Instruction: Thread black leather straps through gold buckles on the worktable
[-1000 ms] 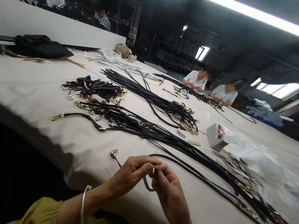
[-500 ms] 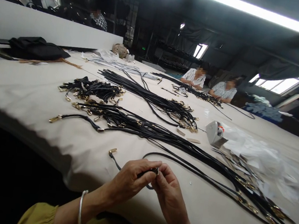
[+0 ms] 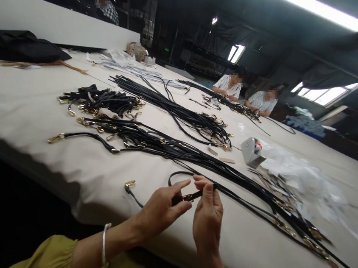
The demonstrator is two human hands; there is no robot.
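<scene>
Left fingers (image 3: 182, 203) and right fingers (image 3: 207, 189) pinched on a black cord (image 3: 170, 179) beside its metal fitting (image 3: 188, 197); risk of a dropped cord from a slack pinch, or of snagging on nearby cords (image 3: 177, 151).

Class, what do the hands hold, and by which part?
A black strap, at its gold fitting: left hand on one side, right hand on the other.

The left hand (image 3: 161, 211) and the right hand (image 3: 207, 218) have been drawn apart. The black cord (image 3: 179, 200) is now held out between them, and its small metal piece (image 3: 189, 197) can be seen better. The view has been turned, so the table (image 3: 19, 100) sits further left.
</scene>
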